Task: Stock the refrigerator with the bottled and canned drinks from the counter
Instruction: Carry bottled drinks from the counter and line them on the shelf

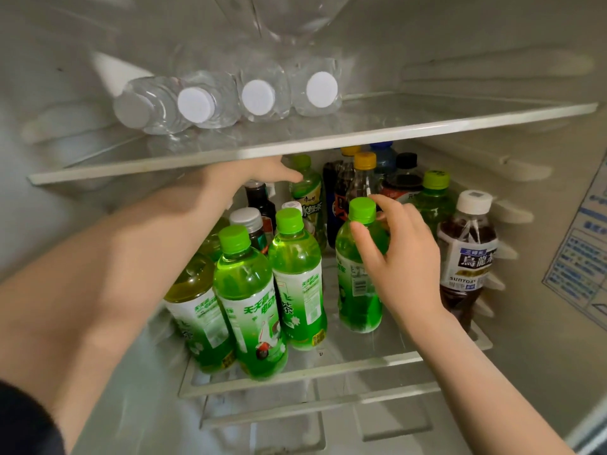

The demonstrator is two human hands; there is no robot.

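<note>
Looks like the right hand (399, 257) is placing a green bottle (358, 290) on the lower shelf (394, 356), fingers (391, 208) wrapping its neck. The left hand (249, 178) is touching a back bottle (307, 192), grip hidden. Next I'm guessing: letting go, then fetching more.

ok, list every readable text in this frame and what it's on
"烏龍茶", "SUNTO…": brown tea bottle.
"天天…", "电动": front green bottle.
"茶": second green bottle.
"绿茶": back bottle.
Held bottle: print too small to read.
Wall sticker: blurred, unreadable.
</note>
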